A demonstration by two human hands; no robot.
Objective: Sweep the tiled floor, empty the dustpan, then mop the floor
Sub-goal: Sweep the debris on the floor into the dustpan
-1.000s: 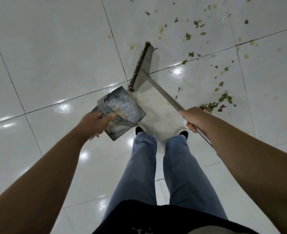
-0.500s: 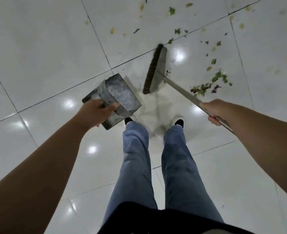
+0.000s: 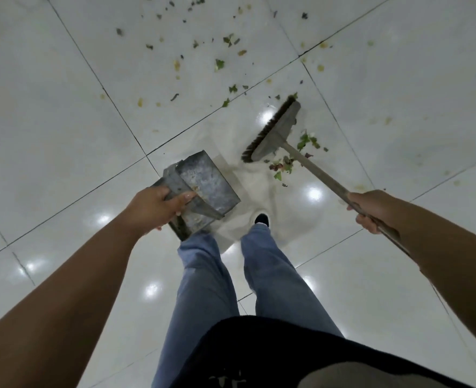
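Left hand (image 3: 154, 207) fingers curl round the dustpan (image 3: 203, 189); right hand (image 3: 368, 210) fingers grip the broom (image 3: 273, 133) handle, leaves (image 3: 283, 165) just beyond them.

Indoor room of some kind, type not determinable; only glossy white tiled floor (image 3: 63, 113) visible, large square tiles with dark grout lines; ceiling-light reflections as bright spots (several, scattered); leaf scraps (image 3: 220, 64) littered across tiles; no walls or furniture in frame.
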